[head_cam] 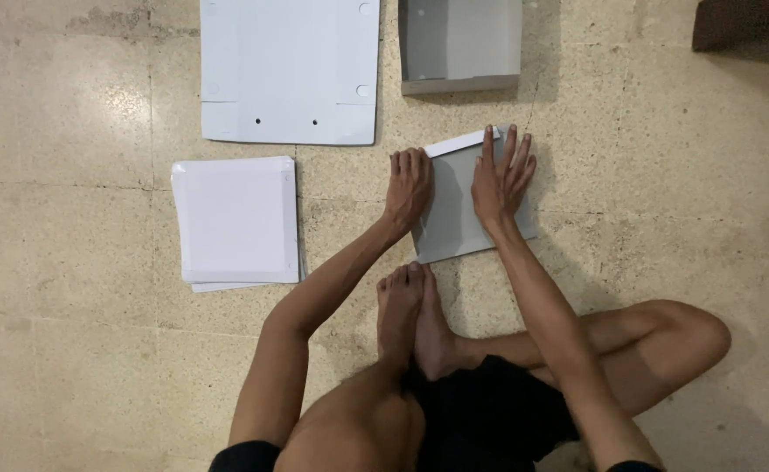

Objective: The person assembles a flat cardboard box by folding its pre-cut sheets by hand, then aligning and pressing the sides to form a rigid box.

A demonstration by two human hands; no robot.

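Observation:
A grey cardboard sheet (454, 223) lies on the floor in front of my crossed legs, its far edge folded up as a white flap (459, 143). My left hand (408, 185) presses on the sheet's left edge with fingers curled over the fold. My right hand (501, 177) lies flat on the sheet, fingers spread and pointing away, fingertips at the folded far edge.
A stack of white flat sheets (236, 222) lies to the left. A large white flat card with punched holes (290, 70) sits at the top. A folded grey box (460, 45) stands at the top centre. A dark object (747, 24) fills the top right corner. My feet (412, 319) rest just below the sheet.

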